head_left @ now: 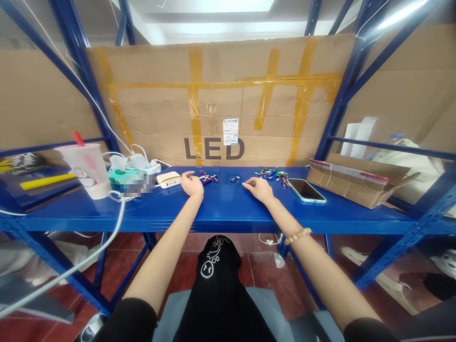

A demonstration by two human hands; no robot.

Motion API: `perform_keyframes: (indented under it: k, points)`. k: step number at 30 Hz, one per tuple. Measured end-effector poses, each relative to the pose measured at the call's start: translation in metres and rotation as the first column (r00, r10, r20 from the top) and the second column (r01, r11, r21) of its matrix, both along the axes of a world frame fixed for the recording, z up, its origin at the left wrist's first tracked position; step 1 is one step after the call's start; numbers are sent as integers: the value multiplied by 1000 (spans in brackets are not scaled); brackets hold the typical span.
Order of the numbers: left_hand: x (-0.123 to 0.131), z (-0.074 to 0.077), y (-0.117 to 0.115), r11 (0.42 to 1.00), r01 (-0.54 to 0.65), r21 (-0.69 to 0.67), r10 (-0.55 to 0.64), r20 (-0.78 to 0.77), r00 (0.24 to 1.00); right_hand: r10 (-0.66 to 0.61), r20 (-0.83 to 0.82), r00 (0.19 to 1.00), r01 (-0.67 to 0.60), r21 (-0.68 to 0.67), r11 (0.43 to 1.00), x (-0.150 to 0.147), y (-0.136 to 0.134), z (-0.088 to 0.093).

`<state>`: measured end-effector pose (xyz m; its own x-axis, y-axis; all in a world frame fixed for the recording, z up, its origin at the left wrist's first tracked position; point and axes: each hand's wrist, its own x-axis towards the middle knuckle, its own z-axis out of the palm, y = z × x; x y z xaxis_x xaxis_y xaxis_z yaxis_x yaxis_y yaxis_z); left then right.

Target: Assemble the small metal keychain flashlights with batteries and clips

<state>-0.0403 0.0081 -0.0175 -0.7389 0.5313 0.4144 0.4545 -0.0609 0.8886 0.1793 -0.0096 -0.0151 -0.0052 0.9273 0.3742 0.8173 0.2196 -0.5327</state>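
My left hand (193, 185) rests on the blue table with its fingers loosely bent and apart; I see nothing held in it. Just right of it lies a small pile of shiny coloured clips (208, 178), partly hidden by the hand. One dark clip (235, 179) lies alone between my hands. My right hand (259, 188) is close to that clip, apart from it, its thumb and fingertips drawn together with nothing visible between them. Behind the right hand spreads a larger pile of green, blue and red clips (270, 175). Their exact kind is too small to tell.
A phone (306, 190) and an open cardboard box (351, 183) stand to the right. To the left are a cream power bank (168, 180), a green tissue pack (121, 176), white cables and a cup (90, 173) with a red straw. A large cardboard sheet (156, 118) closes the back.
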Motion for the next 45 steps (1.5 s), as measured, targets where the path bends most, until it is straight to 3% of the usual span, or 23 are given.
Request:
perform_keyframes:
  k: [6,9,15,20,27,33,36,40,43,45]
  points:
    - [1,0,-2,991,117,60,-106,-160,981,-27,-70,997,31,60,998,3,1,1]
    - [6,0,-8,973,229,30,-209,-304,929,22,-62,998,-19,48,999,1,0,2]
    - [20,2,-20,860,500,-106,-456,-601,657,60,-16,998,-59,20,998,-4,-5,4]
    - [25,1,-24,767,599,-229,-560,-695,451,41,18,999,-41,-1,999,-6,-6,5]
    - [39,3,-39,635,668,-387,-638,-751,171,66,92,994,-62,-54,997,-10,-10,6]
    - [40,9,-47,602,660,-450,-637,-769,58,154,175,972,-138,-101,985,-12,-5,7]
    - [37,11,-52,571,663,-483,-621,-783,-36,228,190,955,-202,-145,969,-6,7,11]
    - [30,12,-55,604,597,-528,-438,-846,-304,326,171,930,-294,-186,937,4,29,22]
    - [22,15,-44,620,577,-531,-421,-846,-326,284,207,936,-265,-113,958,11,47,37]
    - [20,19,-28,634,523,-570,-511,-816,-269,239,230,943,-233,-54,971,15,59,48]
